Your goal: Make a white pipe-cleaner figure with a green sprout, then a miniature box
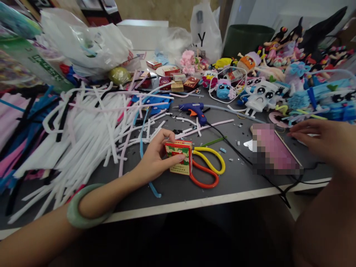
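My left hand (160,155) is closed around a small red, green and cream box (179,161), with the thumb across its front. Just right of the box lie scissors with one yellow and one red handle (207,181); their blades are hidden behind it. My right hand (319,137) is at the right, over the table beyond the phone (276,148), whose screen is blurred out. Its fingers point left and lie close together; whether they hold anything is unclear. A blue glue gun (197,111) with an orange trigger lies behind the box.
White, pink, blue and black fuzzy stems (91,122) cover the left of the table (172,202). Small boxes (191,83), plastic bags (91,44) and a green pot (247,40) stand behind. Plush-like figures (260,96) crowd the right back. A black cable (236,148) crosses toward the front edge.
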Available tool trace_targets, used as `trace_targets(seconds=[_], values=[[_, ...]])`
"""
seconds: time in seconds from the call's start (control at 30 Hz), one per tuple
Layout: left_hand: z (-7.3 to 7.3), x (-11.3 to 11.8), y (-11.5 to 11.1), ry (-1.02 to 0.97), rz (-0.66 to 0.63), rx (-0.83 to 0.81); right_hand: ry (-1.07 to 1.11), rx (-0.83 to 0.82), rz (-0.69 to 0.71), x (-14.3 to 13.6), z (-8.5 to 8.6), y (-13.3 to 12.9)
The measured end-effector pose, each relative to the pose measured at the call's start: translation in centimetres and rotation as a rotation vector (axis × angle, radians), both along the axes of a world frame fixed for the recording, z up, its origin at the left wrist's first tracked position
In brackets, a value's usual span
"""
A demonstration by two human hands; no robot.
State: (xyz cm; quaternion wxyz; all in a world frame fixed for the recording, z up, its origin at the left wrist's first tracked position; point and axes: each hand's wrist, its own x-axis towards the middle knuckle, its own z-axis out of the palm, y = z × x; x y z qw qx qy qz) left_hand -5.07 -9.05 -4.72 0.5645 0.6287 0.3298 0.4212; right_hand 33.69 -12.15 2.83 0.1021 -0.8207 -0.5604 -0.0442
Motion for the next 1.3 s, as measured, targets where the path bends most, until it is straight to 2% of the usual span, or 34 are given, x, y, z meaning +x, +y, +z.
trace_targets(seconds=[0.13, 0.2, 0.3, 0.37, 0.47, 0.63, 0.73, 0.83, 1.13, 1.3], values=[[0.1, 0.0, 0.1, -0.055, -0.03, -0.063, 0.119, 0.07, 0.107, -3.9, -0.4, 0.3], [0.0, 0.1, 0.1, -0.093, -0.033, -0.071, 0.385, 0.078, 0.268, -6.8, -1.1, 0.3], [-0.2, 0.1, 0.2, -0.16, -0.012, -0.082, 0.853, -0.124, 0.548, -11.3, -2.3, -0.2], [-0.3, 0.1, 0.3, -0.212, 0.0, -0.096, 0.943, -0.204, 0.63, -13.8, -3.2, -0.7], [-0.4, 0.1, 0.3, -0.26, 0.013, -0.109, 0.939, -0.261, 0.728, -16.1, -4.3, -1.2], [-0.6, 0.0, 0.3, -0.184, 0.028, -0.013, 0.907, -0.194, 0.802, -17.0, -5.0, -1.2], [-0.5, -0.1, 0.3, -0.108, 0.02, 0.096, 0.92, -0.182, 0.807, -16.8, -4.8, -1.2], [-0.3, -0.2, 0.1, -0.06, -0.01, 0.127, 0.925, -0.197, 0.801, -16.8, -4.5, -1.3], [0.2, -0.1, 0.1, 0.014, -0.015, 0.084, 0.955, -0.182, 0.795, -16.9, -4.4, -1.3], [-0.2, -0.2, 0.1, -0.075, -0.099, -0.057, 0.983, -0.178, 0.781, -16.9, -4.5, -1.4]])
